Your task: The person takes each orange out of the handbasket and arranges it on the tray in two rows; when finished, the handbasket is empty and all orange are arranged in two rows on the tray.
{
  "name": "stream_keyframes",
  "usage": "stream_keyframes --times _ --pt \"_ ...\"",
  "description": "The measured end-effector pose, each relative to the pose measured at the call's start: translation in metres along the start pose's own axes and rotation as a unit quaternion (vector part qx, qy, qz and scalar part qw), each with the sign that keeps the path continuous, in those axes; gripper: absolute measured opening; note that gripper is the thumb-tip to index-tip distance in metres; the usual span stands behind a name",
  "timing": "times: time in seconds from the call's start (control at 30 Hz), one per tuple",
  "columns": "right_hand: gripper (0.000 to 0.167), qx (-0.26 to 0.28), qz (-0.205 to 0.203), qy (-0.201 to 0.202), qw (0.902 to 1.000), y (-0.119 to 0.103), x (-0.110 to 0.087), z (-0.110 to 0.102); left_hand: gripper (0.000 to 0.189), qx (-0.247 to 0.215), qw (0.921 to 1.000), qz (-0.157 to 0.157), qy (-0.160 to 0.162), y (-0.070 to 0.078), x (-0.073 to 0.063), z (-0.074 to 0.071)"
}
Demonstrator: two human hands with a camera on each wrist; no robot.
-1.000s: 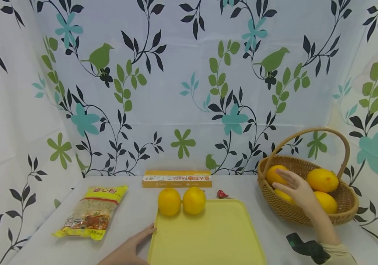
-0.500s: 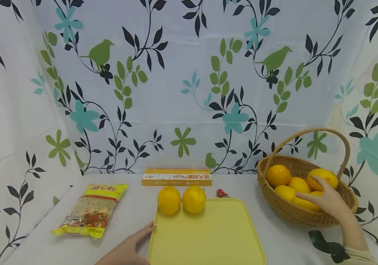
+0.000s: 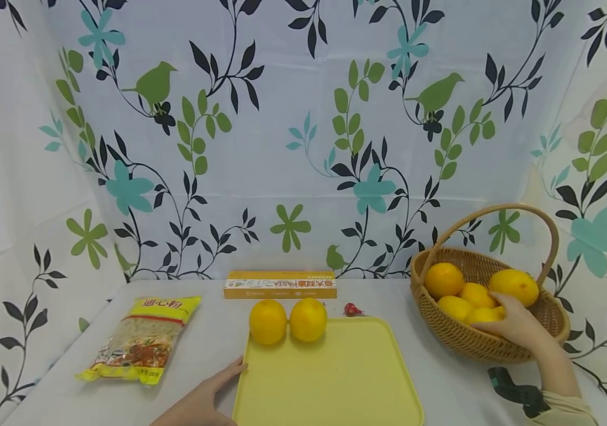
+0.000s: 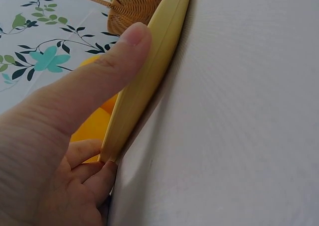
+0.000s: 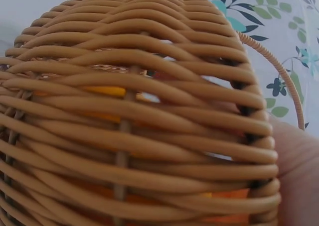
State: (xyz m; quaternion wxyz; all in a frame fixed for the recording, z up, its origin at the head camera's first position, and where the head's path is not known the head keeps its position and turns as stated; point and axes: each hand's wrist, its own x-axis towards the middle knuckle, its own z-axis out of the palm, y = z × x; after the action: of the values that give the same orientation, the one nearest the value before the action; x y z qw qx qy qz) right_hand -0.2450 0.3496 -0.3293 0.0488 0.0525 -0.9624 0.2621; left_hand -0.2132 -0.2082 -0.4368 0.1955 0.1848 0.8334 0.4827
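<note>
My right hand [image 3: 516, 322] reaches over the front rim of the wicker basket [image 3: 495, 352]. Its thumb and fingers curl round a lemon [image 3: 484, 315] inside. Other lemons [image 3: 513, 286] and an orange [image 3: 444, 280] lie around it. In the right wrist view, basket weave [image 5: 134, 106] hides most of the fruit and the fingers. On the left, my left hand [image 3: 204, 399] touches the yellow tray's [image 3: 330, 378] left edge with extended fingers. The left wrist view has the thumb [image 4: 107, 71] straight along the tray rim. Two oranges [image 3: 268, 322] sit at the tray's far left corner.
A bag of pasta [image 3: 141, 340] lies left of the tray. Behind the oranges stands a pasta box [image 3: 280, 285], against the patterned curtain [image 3: 282, 148]. A small red object [image 3: 352, 309] lies beyond the tray's far edge. The basket's tall handle [image 3: 516, 207] arches over the fruit.
My right hand has moved from the basket's left side rightward, then down onto a front lemon, its fingers now curled round it. The left hand stays at the tray edge.
</note>
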Motion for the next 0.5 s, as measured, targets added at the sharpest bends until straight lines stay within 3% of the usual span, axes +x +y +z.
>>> stream_keyframes --times 0.17,0.37,0.5 --pt "0.080 -0.033 0.015 -0.026 0.9990 0.0012 0.0003 -0.0009 0.091 0.002 1.0000 -0.001 0.002 -0.0009 -0.0012 0.0009" --pt "0.078 -0.032 0.000 -0.045 0.9985 0.0015 -0.0015 -0.0019 0.095 0.014 0.9999 0.000 0.010 -0.0019 -0.0026 0.0011" --pt "0.077 -0.039 -0.007 -0.034 0.9986 0.0014 -0.0003 -0.0016 0.095 0.011 0.9999 -0.003 0.012 -0.0006 -0.0034 -0.0002"
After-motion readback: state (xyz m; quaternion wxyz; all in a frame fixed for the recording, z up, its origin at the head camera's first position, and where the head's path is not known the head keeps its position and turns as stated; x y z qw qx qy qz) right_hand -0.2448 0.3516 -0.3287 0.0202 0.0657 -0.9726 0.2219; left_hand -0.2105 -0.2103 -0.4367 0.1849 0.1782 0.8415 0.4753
